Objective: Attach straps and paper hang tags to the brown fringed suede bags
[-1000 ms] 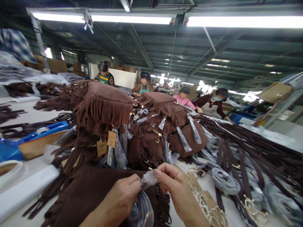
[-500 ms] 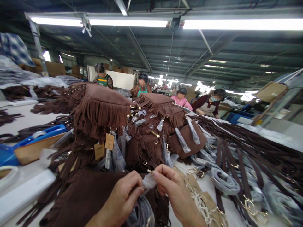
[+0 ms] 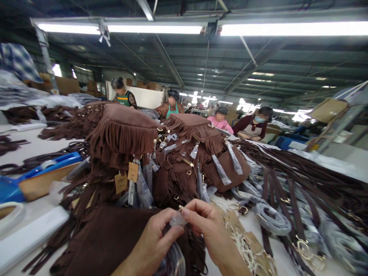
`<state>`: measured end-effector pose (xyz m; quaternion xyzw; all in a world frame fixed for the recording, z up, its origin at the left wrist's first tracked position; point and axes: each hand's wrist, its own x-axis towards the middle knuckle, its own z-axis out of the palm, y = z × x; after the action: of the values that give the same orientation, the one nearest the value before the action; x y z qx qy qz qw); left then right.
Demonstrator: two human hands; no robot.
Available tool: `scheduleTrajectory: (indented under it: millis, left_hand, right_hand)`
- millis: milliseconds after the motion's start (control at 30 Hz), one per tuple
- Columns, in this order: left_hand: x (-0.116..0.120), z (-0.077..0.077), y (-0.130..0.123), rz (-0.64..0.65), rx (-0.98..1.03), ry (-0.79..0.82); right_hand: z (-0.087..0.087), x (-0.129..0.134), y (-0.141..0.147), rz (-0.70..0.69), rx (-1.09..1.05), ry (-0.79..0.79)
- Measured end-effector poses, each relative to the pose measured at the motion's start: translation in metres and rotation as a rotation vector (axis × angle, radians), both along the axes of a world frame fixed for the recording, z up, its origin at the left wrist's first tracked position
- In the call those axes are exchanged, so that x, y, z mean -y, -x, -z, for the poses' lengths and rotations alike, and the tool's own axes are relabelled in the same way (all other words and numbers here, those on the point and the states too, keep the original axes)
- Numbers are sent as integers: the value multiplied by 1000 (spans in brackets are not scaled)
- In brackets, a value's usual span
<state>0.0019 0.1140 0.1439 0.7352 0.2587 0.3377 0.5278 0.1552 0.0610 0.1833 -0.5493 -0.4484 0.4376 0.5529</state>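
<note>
A crinkled piece of clear plastic wrap (image 3: pixel 177 219) is pinched between my two hands. My left hand (image 3: pixel 156 237) is closed on its left side, thumb underneath. From the right, my right hand (image 3: pixel 205 226) grips the same wrap between thumb and bent fingers, with a small bit of gold metal showing at the fingertips. Below my hands is a coiled strap in plastic (image 3: pixel 175 260), partly hidden by my left hand. Under them lies a dark brown fringed bag (image 3: pixel 109 234), flat on the table.
Brown fringed bags (image 3: pixel 129 122) are piled ahead, some with tan tags (image 3: pixel 133 172). To the right lie white-stringed tags (image 3: pixel 244 237), a plastic-wrapped strap coil (image 3: pixel 271 218) and loose brown straps (image 3: pixel 296 207). A blue tape dispenser (image 3: pixel 54 165) stands left. Several people work beyond.
My left hand has shifted slightly right, its thumb now farther under the wrap and closer to my right hand. My right hand has moved a little left.
</note>
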Motion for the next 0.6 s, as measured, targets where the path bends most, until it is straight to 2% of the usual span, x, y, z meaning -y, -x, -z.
scheduleTrajectory:
  millis: [167,267,400,433,500,600]
  left_hand:
    - [-5,11,0,33,-84,-20]
    - [-8,12,6,68,-138,-18]
    - [-8,9,8,164,-141,95]
    - [-7,10,8,143,-120,109]
    - [-8,13,6,-5,-73,55]
    - [-9,21,5,-251,-40,-164]
  right_hand:
    - [4,-3,4,34,-17,-13]
    - [7,-5,4,54,-23,-21]
    - [7,-5,0,53,40,-29]
    - [7,-5,-2,48,62,-27]
    - [6,-5,-3,48,73,-21]
    - [6,-6,-5,67,16,-12]
